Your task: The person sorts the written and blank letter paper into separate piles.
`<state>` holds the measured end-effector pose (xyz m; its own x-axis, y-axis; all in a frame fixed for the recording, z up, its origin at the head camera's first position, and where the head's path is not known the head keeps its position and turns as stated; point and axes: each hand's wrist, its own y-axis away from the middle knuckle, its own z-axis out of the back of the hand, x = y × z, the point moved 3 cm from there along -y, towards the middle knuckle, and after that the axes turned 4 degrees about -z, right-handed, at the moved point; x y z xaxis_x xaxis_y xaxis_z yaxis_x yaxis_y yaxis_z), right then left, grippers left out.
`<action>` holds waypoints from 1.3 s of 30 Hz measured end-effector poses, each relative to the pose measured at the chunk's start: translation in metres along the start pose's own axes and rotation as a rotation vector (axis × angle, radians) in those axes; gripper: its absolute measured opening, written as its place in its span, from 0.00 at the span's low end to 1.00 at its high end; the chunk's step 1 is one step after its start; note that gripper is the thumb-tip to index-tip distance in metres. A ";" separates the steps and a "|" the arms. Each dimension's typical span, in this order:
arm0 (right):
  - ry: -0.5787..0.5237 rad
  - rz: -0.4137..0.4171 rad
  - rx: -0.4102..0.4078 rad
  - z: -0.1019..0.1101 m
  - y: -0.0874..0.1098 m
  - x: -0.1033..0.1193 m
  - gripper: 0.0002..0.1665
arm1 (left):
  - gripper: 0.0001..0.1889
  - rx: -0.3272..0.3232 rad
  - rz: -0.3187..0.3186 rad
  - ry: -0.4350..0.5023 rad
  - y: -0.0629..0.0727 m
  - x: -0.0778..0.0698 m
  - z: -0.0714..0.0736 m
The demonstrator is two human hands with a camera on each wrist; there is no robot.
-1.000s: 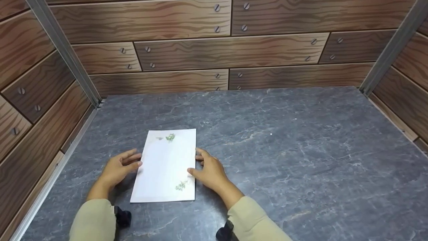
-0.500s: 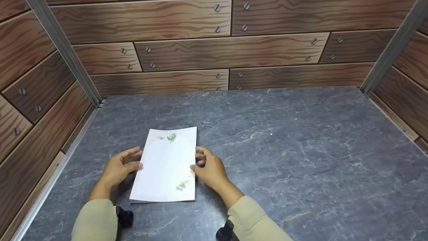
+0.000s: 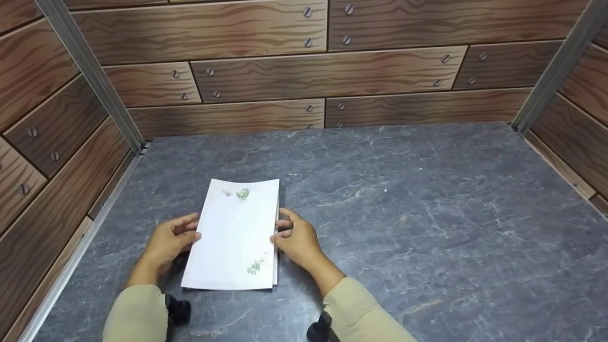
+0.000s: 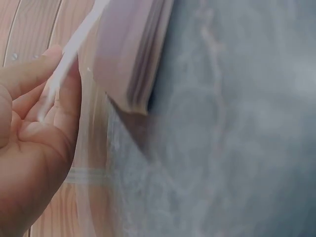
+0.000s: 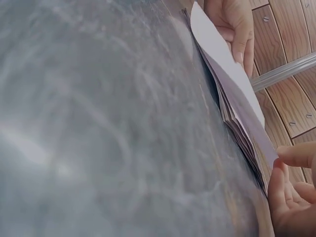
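Observation:
A white sheet of paper point(image 3: 232, 228) with small green leaf prints lies on the left part of the tabletop, bowed slightly along its length. My left hand point(image 3: 166, 242) pinches its left edge between thumb and fingers. At the right edge, my right hand point(image 3: 301, 242) pinches the sheet too, thumb on top. Beneath is a stack of more sheets point(image 5: 232, 118); the right wrist view shows a gap between the raised sheet and this stack. In the left wrist view, the stack's layered edge point(image 4: 143, 59) hangs apart from the pinched sheet. In the head view, the sheet hides most of the stack.
The grey marbled tabletop point(image 3: 403, 213) extends to the right and behind. Wood-print panels point(image 3: 332, 71) wall it in at the back and sides, with metal posts point(image 3: 92, 78) at the corners. A tiny white speck point(image 3: 385, 190) lies right of centre.
The top sheet has come up off the stack, bowed, and has shifted slightly left and towards me. The stack's right edge now shows beneath it. Both hands have moved only slightly.

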<state>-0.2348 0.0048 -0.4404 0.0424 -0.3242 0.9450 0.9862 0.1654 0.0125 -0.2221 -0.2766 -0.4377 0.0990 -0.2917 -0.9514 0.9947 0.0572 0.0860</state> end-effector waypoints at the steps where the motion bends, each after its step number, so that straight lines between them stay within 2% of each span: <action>1: -0.027 -0.010 0.003 0.000 0.000 -0.001 0.37 | 0.29 -0.003 0.001 0.004 0.000 0.000 0.000; 7: -0.212 -0.080 0.038 0.000 -0.002 -0.004 0.30 | 0.28 -0.011 -0.004 0.062 0.001 0.000 0.001; 14: -0.295 -0.169 0.041 0.003 -0.003 -0.006 0.25 | 0.27 -0.010 -0.005 0.114 0.001 -0.001 0.000; 21: -0.399 -0.192 0.044 0.008 -0.004 -0.005 0.22 | 0.27 -0.018 0.002 0.140 0.000 -0.002 -0.004; 30: -0.447 -0.189 0.059 0.020 -0.005 -0.006 0.22 | 0.26 -0.020 -0.007 0.140 -0.001 -0.008 -0.013; 39: -0.449 -0.197 0.054 0.037 -0.005 -0.013 0.23 | 0.25 -0.044 -0.009 0.131 -0.002 -0.017 -0.032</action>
<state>-0.2465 0.0424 -0.4409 -0.2294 0.0772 0.9703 0.9582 0.1930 0.2112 -0.2266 -0.2414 -0.4310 0.0825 -0.1651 -0.9828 0.9929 0.0980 0.0669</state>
